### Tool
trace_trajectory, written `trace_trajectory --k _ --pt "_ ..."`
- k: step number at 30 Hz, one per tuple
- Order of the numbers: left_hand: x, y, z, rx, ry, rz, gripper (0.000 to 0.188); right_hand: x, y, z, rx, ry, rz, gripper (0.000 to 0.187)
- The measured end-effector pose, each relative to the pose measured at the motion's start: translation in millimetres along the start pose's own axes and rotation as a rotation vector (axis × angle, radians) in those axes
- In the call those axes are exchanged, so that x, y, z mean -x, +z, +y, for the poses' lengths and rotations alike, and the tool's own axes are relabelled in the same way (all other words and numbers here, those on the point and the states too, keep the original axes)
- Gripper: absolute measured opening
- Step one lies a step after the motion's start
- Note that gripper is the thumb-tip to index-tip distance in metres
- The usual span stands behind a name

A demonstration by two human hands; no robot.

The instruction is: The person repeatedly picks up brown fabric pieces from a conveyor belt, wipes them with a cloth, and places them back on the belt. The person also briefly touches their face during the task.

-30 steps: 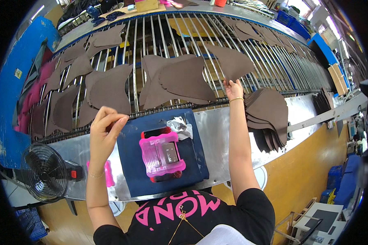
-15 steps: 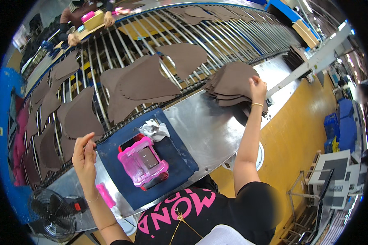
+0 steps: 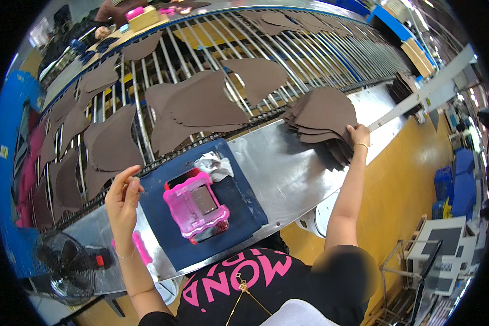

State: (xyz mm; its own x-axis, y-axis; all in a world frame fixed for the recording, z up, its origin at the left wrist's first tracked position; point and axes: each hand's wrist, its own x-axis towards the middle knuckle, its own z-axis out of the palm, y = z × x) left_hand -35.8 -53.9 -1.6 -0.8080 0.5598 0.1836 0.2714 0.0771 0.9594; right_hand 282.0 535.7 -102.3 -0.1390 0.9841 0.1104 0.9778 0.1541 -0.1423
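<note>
Pcs point(image 3: 326, 108) are dk brown, mat point(image 3: 240, 202) navy, holder point(image 3: 182, 209) pink, fan point(image 3: 65, 266) blk, floor point(image 3: 399, 174) ylw.

Looks like a factory workshop, judging by the long conveyor of metal bars point(image 3: 309, 57) carrying cut brown pieces point(image 3: 204, 103), the steel bench point(image 3: 269, 160) alongside, the big blue machine housing point(image 3: 4, 187) at one end, blue crates point(image 3: 444, 183) and a yellow floor point(image 3: 386, 179).

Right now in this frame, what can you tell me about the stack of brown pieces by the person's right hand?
The stack of brown pieces holds flat, matte, leather-like sheets with curved outlines, edges fanned unevenly; I can't count them. The top sheet covers much of the rest. It lies on the metal table, beside the barred rack. The right hand meets its right edge; whether it grips is unclear.
</note>
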Motion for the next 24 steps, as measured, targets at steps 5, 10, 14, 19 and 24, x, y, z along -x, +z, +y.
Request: trace_trajectory --k 5,10,14,19,24 --pt "9 -5 -2 0.014 -0.057 0.010 0.023 -22 3 10 -0.004 0.027 -0.130 0.063" --pt "8 -3 -6 0.031 -0.049 -0.002 0.021 -63 26 61 -0.121 0.029 -0.145 0.068" --pt "16 -5 -6 -0.070 -0.016 -0.010 0.023 -55 35 32 -0.049 -0.012 -0.181 0.072" --pt "14 -4 -2 -0.072 -0.039 -0.019 0.021 -53 28 35 -0.054 0.011 -0.176 0.084" --pt "14 -3 -8 -0.066 0.020 -0.048 0.021 -40 20 39 -0.141 0.018 -0.128 0.084"
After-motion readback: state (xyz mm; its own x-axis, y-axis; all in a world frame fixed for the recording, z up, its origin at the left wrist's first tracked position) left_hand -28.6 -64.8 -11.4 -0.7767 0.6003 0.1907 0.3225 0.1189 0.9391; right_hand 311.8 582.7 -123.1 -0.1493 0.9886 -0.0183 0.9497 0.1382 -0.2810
